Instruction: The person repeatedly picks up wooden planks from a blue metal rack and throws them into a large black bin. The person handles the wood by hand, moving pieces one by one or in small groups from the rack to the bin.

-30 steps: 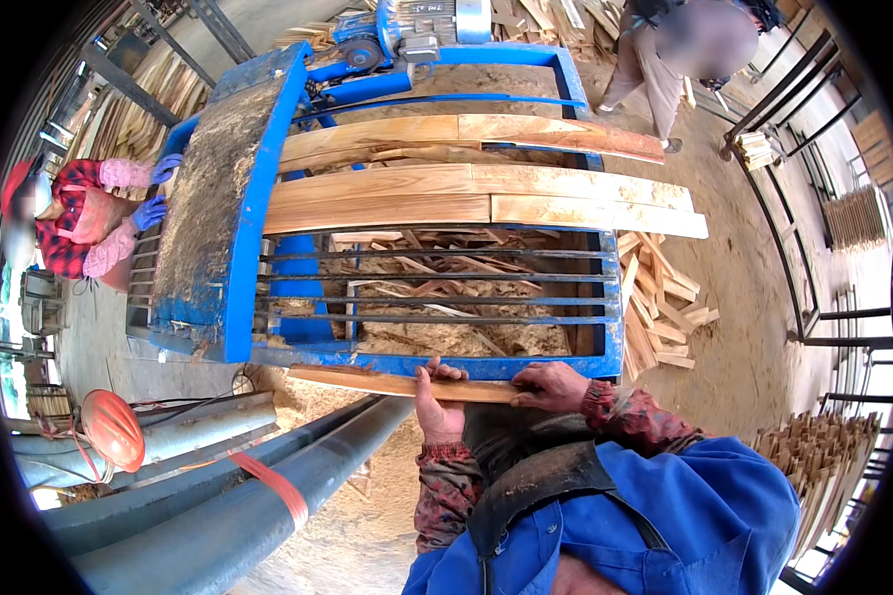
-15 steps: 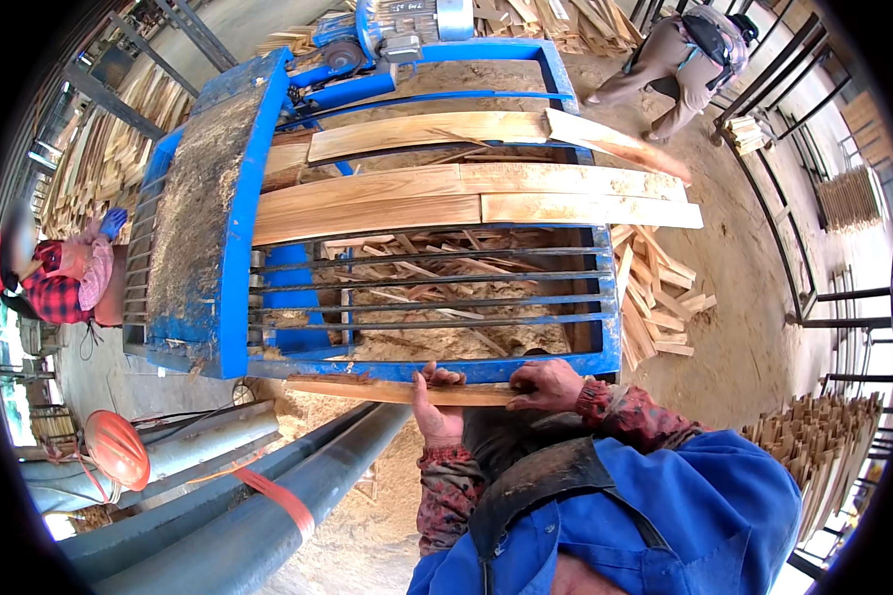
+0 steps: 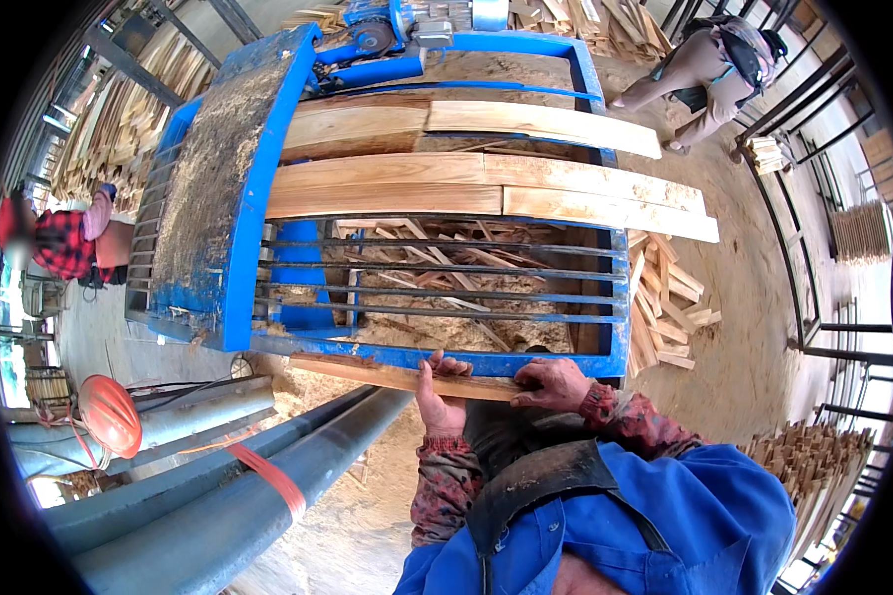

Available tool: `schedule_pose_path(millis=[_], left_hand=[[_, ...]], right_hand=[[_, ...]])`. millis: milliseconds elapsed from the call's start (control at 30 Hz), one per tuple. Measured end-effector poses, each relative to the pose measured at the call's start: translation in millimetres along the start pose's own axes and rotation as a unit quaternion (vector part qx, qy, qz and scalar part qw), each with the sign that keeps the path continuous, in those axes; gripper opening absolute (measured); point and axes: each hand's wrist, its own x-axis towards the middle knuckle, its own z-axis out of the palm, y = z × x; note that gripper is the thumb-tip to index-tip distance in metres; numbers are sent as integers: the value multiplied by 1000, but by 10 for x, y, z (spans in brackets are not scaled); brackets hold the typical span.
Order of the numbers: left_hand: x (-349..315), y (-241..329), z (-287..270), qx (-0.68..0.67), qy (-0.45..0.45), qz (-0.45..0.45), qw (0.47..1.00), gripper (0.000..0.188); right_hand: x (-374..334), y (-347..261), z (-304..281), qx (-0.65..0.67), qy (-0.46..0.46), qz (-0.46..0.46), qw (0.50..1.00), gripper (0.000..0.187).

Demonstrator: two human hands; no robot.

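Note:
Against the near edge of the blue machine frame I hold a narrow wooden board (image 3: 377, 375) lengthwise. My left hand (image 3: 443, 394) is closed on its middle, thumb raised on the near side and fingers over the far side. My right hand (image 3: 554, 385) grips its right end, fingers curled over the top. Beyond it, on the machine's bars (image 3: 446, 266), lie light planks (image 3: 615, 206) side by side and end to end. A farther row has another pale plank (image 3: 541, 119). Their left ends run under the blue crossbeam (image 3: 265, 188).
Wood offcuts (image 3: 670, 312) are heaped right of the machine. A motor (image 3: 372, 38) sits at its far side. An orange hard hat (image 3: 110, 416) rests by grey pipes (image 3: 218, 496) at lower left. One co-worker (image 3: 74, 238) is at the left; another (image 3: 714, 74) bends at the far right.
The planks in the farther row have shifted left toward the crossbeam. The view has moved slightly. Both my hands keep their hold on the board.

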Motion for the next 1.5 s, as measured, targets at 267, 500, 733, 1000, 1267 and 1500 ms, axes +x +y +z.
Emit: schedule_pose_path(millis=[267,500,733,1000,1267,1500], left_hand=[[20,-42,-38,4,-17,12,1000,38],[6,-56,-55,-1,-1,21,1000,39],[8,-97,-48,-4,18,38,999,39],[2,-131,-73,-30,28,54,998,38],[20,-132,-10,3,30,46,998,39],[-31,-117,32,-5,56,50,997,39]], right_hand=[[-2,14,-13,-2,5,-5,1000,47],[0,5,-21,-11,-2,-23,1000,46],[25,5,-95,4,-17,-65,998,39],[1107,185,-1199,50,300,-129,944,17],[2985,1016,-2081,-51,194,35,979,58],[3345,833,-1985,142,212,104,961,64]])
